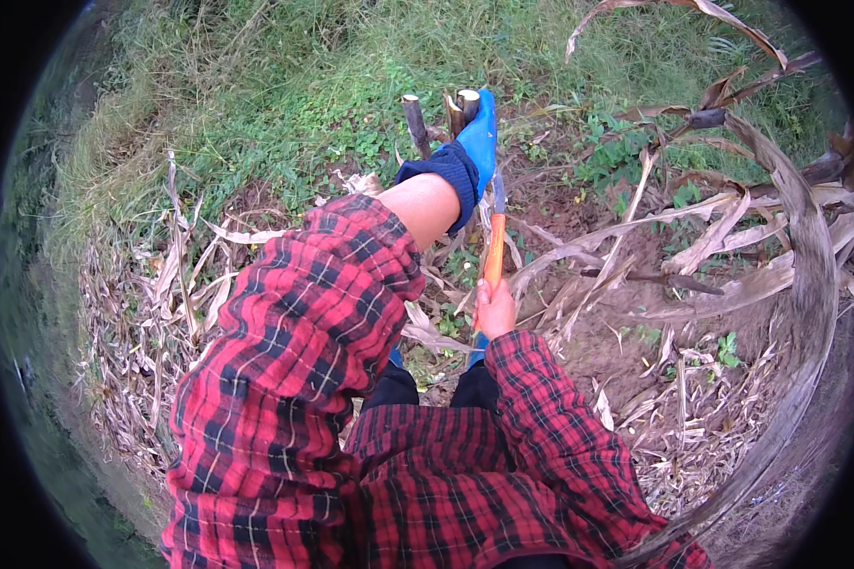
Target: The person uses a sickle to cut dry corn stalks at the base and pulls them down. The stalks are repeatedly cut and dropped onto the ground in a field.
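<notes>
My left hand (478, 139) wears a blue glove with a dark knit cuff and reaches out ahead. It is against a dry, cut corn stalk (469, 105); its fingers are hidden, so I cannot tell whether they close around it. Just left of that stalk a split one (455, 117) stands, and further left another pale-topped cut stalk (414, 121). My bare right hand (496, 310) grips the orange handle (495, 249) of a bladed hand tool. Its metal blade (499, 190) points away from me, alongside the glove, which partly hides it.
A dried corn plant with long curling leaves (800, 206) leans in from the right, close to my right arm. Dry husks and leaves (135, 334) litter the left. Reddish soil (591, 299) shows in between, and green grass (292, 92) grows ahead.
</notes>
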Demonstrator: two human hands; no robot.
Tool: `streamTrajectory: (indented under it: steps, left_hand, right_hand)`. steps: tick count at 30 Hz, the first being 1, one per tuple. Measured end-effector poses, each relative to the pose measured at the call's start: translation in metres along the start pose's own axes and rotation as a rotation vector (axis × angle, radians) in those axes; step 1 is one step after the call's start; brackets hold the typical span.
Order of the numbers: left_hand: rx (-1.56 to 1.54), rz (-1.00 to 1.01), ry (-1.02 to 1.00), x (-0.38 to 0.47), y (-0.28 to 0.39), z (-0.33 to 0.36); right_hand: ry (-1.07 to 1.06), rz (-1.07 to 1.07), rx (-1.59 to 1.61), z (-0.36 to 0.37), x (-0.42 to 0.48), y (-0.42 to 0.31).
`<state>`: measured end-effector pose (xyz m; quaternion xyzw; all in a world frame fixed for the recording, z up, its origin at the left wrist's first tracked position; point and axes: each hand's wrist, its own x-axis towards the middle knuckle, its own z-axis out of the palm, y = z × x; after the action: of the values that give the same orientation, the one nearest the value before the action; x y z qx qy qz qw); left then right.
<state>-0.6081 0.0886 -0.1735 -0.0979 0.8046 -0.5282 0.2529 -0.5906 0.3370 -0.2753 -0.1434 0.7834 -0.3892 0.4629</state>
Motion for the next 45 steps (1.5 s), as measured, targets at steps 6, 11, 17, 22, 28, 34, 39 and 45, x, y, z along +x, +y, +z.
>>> streamTrajectory:
  steps: [6,11,17,22,28,34,39,45]
  left_hand:
    - [-0.33,-0.159,-0.033,-0.014,0.002,0.035]
    - [-0.172,-0.236,-0.001,-0.044,0.032,0.057]
    - [-0.154,-0.321,0.164,-0.04,0.018,0.063]
    - [-0.143,-0.333,0.221,-0.032,0.017,0.069]
    - [-0.73,-0.371,-0.083,-0.077,0.028,0.083]
    - [-1.36,-0.421,-1.036,-0.338,0.2,0.089]
    - [-0.813,-0.147,-1.3,-0.534,0.189,0.137]
    - [-0.839,-0.287,-1.162,-0.427,0.097,0.193]
  right_hand:
    - [-0.177,0.157,0.11,-0.023,0.006,-0.023]
    - [-0.187,0.497,0.596,-0.03,0.066,-0.016]
    - [-0.264,0.51,0.456,0.015,0.157,0.019]
    - [-0.301,0.569,0.66,0.054,0.159,0.033]
    - [-0.152,0.574,0.828,0.017,0.004,0.047]
    - [0.081,0.572,0.727,-0.098,-0.106,0.091]
    - [0.12,0.436,0.558,-0.115,-0.078,0.103]
    - [-0.086,0.507,0.436,-0.067,-0.075,0.094]
